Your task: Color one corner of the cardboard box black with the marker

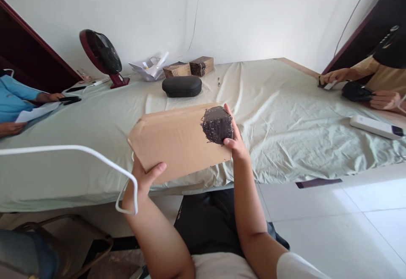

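A brown cardboard box (171,141) is held up in front of me, tilted, over the near edge of the cloth-covered table. Black scribble covers its upper right corner. My left hand (146,177) grips the lower left corner, thumb on the front face and fingers hidden behind. At the right end, my right hand (235,137) has its thumb on the scribbled corner and a finger along the edge. A black oval zip case (182,87) lies on the table beyond the box.
Two small scribbled cardboard boxes (202,66), a white plastic bag (154,68) and a fan (101,52) stand at the back. A white cable (79,147) crosses the left side. People sit at both ends; a white device (376,127) lies on the green cloth (285,114) at right.
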`<state>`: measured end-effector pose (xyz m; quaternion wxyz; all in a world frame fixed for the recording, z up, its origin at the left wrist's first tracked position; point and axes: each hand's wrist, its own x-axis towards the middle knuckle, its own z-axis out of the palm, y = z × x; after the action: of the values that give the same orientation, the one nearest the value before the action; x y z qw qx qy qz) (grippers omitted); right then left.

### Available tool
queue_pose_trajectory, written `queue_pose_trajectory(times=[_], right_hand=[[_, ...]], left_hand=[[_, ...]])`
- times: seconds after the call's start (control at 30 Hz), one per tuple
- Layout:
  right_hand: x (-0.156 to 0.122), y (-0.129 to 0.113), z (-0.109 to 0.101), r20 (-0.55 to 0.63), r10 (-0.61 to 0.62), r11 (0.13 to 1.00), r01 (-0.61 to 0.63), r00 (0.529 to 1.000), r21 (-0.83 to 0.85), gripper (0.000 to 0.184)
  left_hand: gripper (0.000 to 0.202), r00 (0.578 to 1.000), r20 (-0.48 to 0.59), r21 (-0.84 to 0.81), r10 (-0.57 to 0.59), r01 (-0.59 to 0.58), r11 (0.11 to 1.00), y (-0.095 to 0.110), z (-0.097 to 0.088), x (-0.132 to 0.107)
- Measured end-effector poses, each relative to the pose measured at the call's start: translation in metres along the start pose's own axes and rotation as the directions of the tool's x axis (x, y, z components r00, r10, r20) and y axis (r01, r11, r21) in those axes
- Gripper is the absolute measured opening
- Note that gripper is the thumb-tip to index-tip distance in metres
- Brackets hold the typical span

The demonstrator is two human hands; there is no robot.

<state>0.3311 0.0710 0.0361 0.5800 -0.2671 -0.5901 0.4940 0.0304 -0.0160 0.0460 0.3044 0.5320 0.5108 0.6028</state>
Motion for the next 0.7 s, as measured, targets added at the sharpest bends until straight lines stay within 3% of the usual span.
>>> queue_pose_trajectory(times=[0.1,0.17,0.27,0.33,0.4,0.43,0.5,0.6,0.7], right_hand=[[-0.001,0.001,-0.002,0.044,-0.046,0.997,0.044,0.998,0.059,0.108],[-0.001,0.006,-0.008,-0.001,-0.006,0.998,0.006,1.0,0.06,0.096],[0.005,0.017,-0.027,-0.198,0.067,0.996,-0.078,0.978,-0.049,0.079],[0.019,0.028,-0.042,-0.362,0.111,0.951,-0.204,0.926,-0.23,0.07],[0.042,0.042,-0.051,-0.5,0.167,0.779,-0.424,0.85,-0.461,0.07],[0.055,0.05,-0.053,-0.539,0.216,0.602,-0.546,0.814,-0.583,0.074],[0.08,0.068,-0.052,-0.537,0.304,0.209,-0.605,0.787,-0.768,0.086],[0.104,0.093,-0.046,-0.503,0.323,0.112,-0.56,0.802,-0.821,0.091],[0.109,0.11,-0.047,-0.521,0.266,0.081,-0.557,0.811,-0.826,0.084]], left_hand=[[0.097,0.999,-0.006,-0.017,-0.043,0.042,0.999,-0.005,-0.004,-0.001],[0.101,0.999,-0.04,-0.057,-0.022,0.02,0.998,-0.002,-0.002,0.001],[0.099,0.991,-0.12,-0.042,0.058,-0.063,0.997,0.004,0.001,0.005],[0.096,0.978,-0.186,-0.034,0.09,-0.098,0.995,0.006,0.001,0.007],[0.091,0.971,-0.225,-0.045,0.081,-0.093,0.995,0.006,0.0,0.008],[0.089,0.969,-0.234,-0.055,0.075,-0.091,0.994,0.005,0.0,0.009],[0.086,0.966,-0.245,-0.071,0.078,-0.098,0.993,0.004,0.0,0.009],[0.085,0.963,-0.254,-0.088,0.085,-0.111,0.99,0.002,0.005,0.011],[0.086,0.97,-0.229,-0.1,0.08,-0.105,0.989,0.0,0.01,0.012]])
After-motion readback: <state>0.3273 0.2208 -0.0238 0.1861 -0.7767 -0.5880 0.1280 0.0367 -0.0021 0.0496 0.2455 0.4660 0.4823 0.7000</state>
